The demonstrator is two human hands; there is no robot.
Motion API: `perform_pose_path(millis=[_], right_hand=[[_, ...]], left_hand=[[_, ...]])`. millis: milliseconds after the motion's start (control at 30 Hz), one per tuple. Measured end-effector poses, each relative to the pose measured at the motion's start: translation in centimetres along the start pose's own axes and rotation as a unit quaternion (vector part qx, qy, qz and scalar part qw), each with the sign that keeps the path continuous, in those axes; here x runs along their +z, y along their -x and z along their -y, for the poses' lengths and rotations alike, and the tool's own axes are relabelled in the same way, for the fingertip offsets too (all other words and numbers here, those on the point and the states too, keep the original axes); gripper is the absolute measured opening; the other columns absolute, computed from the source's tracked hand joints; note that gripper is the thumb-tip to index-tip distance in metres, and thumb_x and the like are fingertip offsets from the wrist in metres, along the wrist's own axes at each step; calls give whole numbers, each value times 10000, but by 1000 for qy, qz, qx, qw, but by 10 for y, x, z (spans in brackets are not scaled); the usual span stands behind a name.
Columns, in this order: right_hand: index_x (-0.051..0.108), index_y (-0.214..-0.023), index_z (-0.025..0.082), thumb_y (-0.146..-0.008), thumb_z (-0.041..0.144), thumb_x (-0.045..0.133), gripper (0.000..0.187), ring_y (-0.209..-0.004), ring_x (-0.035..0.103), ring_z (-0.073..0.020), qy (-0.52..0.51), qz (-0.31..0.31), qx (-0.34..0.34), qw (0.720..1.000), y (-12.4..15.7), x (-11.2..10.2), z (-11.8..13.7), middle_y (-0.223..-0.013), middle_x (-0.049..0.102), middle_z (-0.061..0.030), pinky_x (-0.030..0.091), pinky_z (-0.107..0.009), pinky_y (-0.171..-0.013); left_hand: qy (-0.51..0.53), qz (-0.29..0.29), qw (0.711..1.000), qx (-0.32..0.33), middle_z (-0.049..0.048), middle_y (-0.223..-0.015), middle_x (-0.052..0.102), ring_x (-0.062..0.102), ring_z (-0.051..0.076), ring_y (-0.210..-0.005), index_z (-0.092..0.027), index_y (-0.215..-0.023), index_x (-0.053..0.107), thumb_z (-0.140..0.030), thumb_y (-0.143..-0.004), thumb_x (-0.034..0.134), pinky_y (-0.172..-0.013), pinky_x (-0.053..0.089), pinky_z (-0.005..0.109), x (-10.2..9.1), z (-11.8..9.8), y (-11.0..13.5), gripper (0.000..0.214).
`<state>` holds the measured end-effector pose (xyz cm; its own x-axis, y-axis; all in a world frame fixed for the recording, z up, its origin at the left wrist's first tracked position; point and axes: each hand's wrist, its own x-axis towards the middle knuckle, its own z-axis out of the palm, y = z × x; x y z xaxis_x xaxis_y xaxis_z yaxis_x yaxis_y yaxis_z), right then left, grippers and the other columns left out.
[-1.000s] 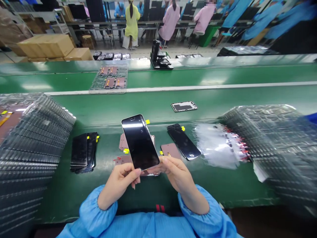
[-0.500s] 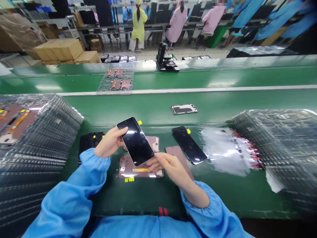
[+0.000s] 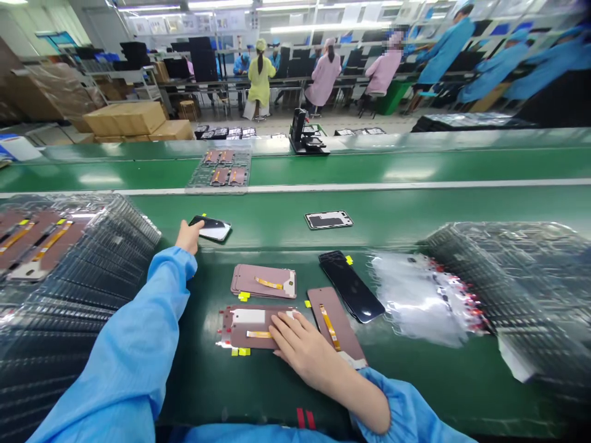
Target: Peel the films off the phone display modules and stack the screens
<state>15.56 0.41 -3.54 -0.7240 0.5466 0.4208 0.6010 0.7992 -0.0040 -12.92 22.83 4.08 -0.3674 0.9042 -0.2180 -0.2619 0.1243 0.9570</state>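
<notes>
From the head view, your left hand (image 3: 188, 236) was stretched out toward eleven o'clock, fingertips resting on the near end of a black phone screen (image 3: 211, 227) that lay flat on the green counter (image 3: 415, 209) just short of the belt. How far those fingers were spread could not be told; the hand looked loosely curled, touching the glass rather than pinching it. That screen looked thin, stiff, light and slick, and I judged it easy to crack or smudge, so the long edges were the place to take it, not the face.

Your right hand (image 3: 300, 346) lay flat and open at six o'clock, fingers pressed down on a pink backed panel (image 3: 252, 326) with a yellow flex strip and yellow tabs. It gripped nothing. A second pink panel (image 3: 264, 281) sat just beyond it at twelve o'clock, a third pink panel (image 3: 336, 326) touched your hand at three o'clock, and another dark screen (image 3: 353, 287) lay beside that.

Stacked clear trays (image 3: 55, 271) rose at nine o'clock, more clear trays (image 3: 517, 277) at three o'clock, with loose film sheets (image 3: 415, 295) between.
</notes>
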Motion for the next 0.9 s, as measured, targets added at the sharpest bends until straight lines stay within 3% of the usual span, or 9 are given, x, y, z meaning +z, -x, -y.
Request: perform_pose_path(millis=[167, 267, 333, 367, 433, 533, 667, 767, 900], right_hand=[[636, -1163, 18, -931, 44, 511, 265, -1014, 715, -265, -18, -171, 44, 984, -2, -22, -10, -1078, 744, -202, 612, -382, -832], [600, -1236, 16, -916, 30, 523, 330, -1040, 709, -266, -3, -232, 106, 967, -12, -32, -10, -1110, 731, -219, 608, -370, -832], [596, -1248, 19, -907, 34, 545, 345, -1058, 702, -285, 13, -239, 108, 965, -21, -36, -5, -1132, 723, -223, 600, -393, -845], [598, -1245, 20, -915, 62, 555, 335, -1074, 693, -297, 9, -230, 100, 968, -26, -38, -1, -1153, 715, -226, 595, -410, -857], [613, -1230, 41, -959, 216, 560, 326, -1099, 676, -317, -37, -195, 83, 977, -32, -43, 3, -1196, 697, -219, 585, -452, -876], [649, -1188, 123, -990, 385, 504, 358, -1065, 677, -300, -146, -181, 115, 966, -36, -50, -2, -1178, 709, -174, 582, -470, -862], [624, -1248, 183, -983, 272, 506, 303, -929, 708, -235, -260, -228, 295, 891, -36, -55, -28, -1054, 739, -115, 606, -380, -764], [695, -1117, 201, -962, 277, 555, 223, -861, 722, -209, -358, -199, 332, 850, -39, -54, -44, -969, 753, -75, 609, -325, -720], [737, -940, 209, -908, 143, 614, 144, -854, 689, -209, -226, -279, 255, 898, -45, -49, -41, -1012, 733, -92, 571, -354, -743]], left_hand=[[-91, 56, 994, 19, 95, -1293, 582, 532, 243, -1229, -203, -1215, 579, -155, -772, 731, -1003, 459, 383, -15, 7, 77, 470], [-122, 209, 969, -51, 130, -1083, 701, 665, 292, -1014, -146, -1069, 677, -206, -642, 850, -887, 537, 432, -15, 25, 146, 465], [-82, 370, 921, -89, 126, -1274, 648, 609, 296, -1170, -228, -1287, 583, -293, -702, 827, -963, 512, 431, -9, 42, 188, 637], [-65, 384, 918, -80, 124, -1322, 625, 558, 294, -1250, -228, -1317, 565, -353, -753, 788, -1035, 467, 425, -5, 50, 205, 619], [-49, 312, 947, -62, 113, -1356, 609, 491, 287, -1327, -210, -1299, 585, -459, -844, 675, -1102, 404, 403, 3, 65, 227, 527], [-27, 232, 966, -111, 117, -1316, 641, 549, 316, -1262, -190, -1282, 593, -509, -886, 596, -1038, 465, 432, 10, 75, 234, 509], [-23, 315, 941, -123, 94, -1280, 670, 606, 286, -1179, -199, -1284, 605, -416, -907, 610, -1031, 465, 420, 5, 74, 231, 435], [-51, 374, 918, -121, 79, -1253, 685, 629, 267, -1125, -201, -1281, 614, -398, -919, 597, -1027, 461, 416, 0, 73, 234, 412], [-101, 378, 914, -105, 86, -1232, 686, 627, 272, -1090, -178, -1257, 621, -421, -921, 578, -994, 469, 420, 0, 73, 237, 417]])
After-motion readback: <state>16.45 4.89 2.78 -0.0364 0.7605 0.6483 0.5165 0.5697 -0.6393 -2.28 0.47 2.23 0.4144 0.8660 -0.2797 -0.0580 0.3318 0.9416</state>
